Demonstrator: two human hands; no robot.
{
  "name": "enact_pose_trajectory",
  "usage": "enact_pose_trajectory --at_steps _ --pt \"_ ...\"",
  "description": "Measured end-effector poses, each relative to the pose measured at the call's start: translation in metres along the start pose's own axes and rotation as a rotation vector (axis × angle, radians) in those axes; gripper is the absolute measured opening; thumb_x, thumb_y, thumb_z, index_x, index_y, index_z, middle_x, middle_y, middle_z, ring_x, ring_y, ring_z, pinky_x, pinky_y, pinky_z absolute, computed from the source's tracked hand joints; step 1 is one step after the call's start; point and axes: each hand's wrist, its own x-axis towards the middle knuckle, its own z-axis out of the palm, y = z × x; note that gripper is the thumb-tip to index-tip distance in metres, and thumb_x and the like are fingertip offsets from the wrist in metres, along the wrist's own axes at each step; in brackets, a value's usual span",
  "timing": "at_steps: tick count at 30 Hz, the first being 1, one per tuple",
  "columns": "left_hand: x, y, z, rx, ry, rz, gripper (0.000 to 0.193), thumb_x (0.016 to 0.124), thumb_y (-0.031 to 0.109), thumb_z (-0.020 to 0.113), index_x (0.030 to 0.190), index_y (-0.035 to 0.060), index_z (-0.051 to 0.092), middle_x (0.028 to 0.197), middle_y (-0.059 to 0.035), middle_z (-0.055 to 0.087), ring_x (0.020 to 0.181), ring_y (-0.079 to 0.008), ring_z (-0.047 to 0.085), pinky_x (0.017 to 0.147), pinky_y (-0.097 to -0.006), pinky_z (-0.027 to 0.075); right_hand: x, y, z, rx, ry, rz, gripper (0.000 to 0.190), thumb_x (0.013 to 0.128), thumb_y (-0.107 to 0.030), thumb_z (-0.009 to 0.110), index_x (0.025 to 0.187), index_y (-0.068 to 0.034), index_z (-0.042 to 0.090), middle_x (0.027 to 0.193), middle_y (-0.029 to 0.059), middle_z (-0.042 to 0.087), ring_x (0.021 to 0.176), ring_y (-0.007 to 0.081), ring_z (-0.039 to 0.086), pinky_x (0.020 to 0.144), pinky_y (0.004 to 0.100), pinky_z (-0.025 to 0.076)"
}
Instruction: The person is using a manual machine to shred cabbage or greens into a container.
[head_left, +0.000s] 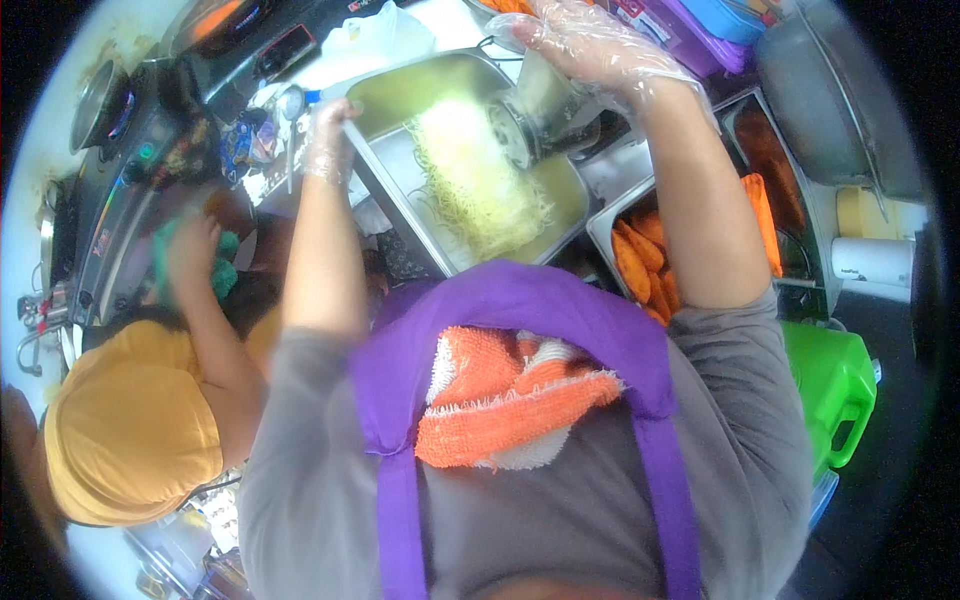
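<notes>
My left hand (328, 139), in a clear plastic glove, has its fingers curled over the left rim of a deep rectangular metal tray (397, 206). A heap of pale green-yellow shreds (480, 187), apparently a grated vegetable or fruit, lies in the tray. Over the tray's right side reaches an electric shredder (555, 97), its round slotted outlet (510, 135) facing the heap. My right hand (592, 49), gloved in the same clear plastic, is at the top of the shredder. Its fingertips are near the picture's top edge, so its grip is unclear.
Peeled orange vegetable pieces (645, 259) fill a metal container at the right. Beyond stand a large grey pot (832, 97) and a purple bin (686, 37). A green jerrycan (825, 390) is beside my right arm. At left, a person in yellow (135, 427) holds a green cloth (225, 262) near a stove (112, 217).
</notes>
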Motion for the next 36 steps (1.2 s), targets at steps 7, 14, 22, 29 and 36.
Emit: enact_pose_trajectory --at_steps 7,14,22,29,36 --pt "0.014 -0.010 -0.006 -0.041 -0.002 0.077 0.012 0.067 0.013 0.059 0.072 0.0022 0.061 0.078 -0.0067 0.061 0.078 -0.0187 0.058 0.077 -0.0313 0.043 0.053 0.095 0.019 0.508 -0.079 -0.327 0.055 0.091 -0.043 0.055 0.139 -0.018 0.046 0.131 0.0022 0.053 0.115 0.0190 0.048 0.091 0.0351 0.040" --pt "0.001 -0.002 0.007 -0.022 0.011 0.119 0.008 0.066 0.014 0.057 0.063 0.0060 0.056 0.069 -0.0033 0.054 0.069 -0.0165 0.052 0.068 -0.0283 0.040 0.056 0.090 0.016 0.334 -0.196 -0.100 0.055 0.084 -0.042 0.063 0.131 -0.015 0.054 0.117 0.0030 0.057 0.100 0.0180 0.052 0.074 0.0338 0.045" --pt "0.004 -0.004 0.004 -0.057 0.033 0.069 0.009 0.066 0.014 0.058 0.065 0.0054 0.057 0.070 -0.0038 0.055 0.070 -0.0169 0.053 0.070 -0.0290 0.042 0.054 0.073 0.006 0.283 -0.212 0.000 0.050 0.085 -0.049 0.062 0.122 -0.016 0.058 0.111 0.0008 0.059 0.087 0.0156 0.056 0.062 0.0284 0.046" --pt "0.007 -0.003 0.001 -0.056 0.023 0.037 0.010 0.067 0.014 0.059 0.071 0.0046 0.058 0.075 -0.0046 0.056 0.075 -0.0181 0.054 0.075 -0.0304 0.042 0.057 0.072 0.007 0.241 -0.189 -0.025 0.047 0.084 -0.047 0.064 0.117 -0.015 0.060 0.104 0.0004 0.061 0.090 0.0158 0.056 0.068 0.0319 0.047" --pt "0.007 -0.002 -0.001 -0.036 -0.025 0.012 0.011 0.067 0.013 0.058 0.072 0.0041 0.058 0.076 -0.0040 0.056 0.076 -0.0175 0.054 0.075 -0.0297 0.042 0.057 0.071 0.006 0.259 -0.198 -0.065 0.041 0.084 -0.042 0.065 0.113 -0.014 0.062 0.103 0.0002 0.060 0.093 0.0150 0.055 0.075 0.0329 0.046"
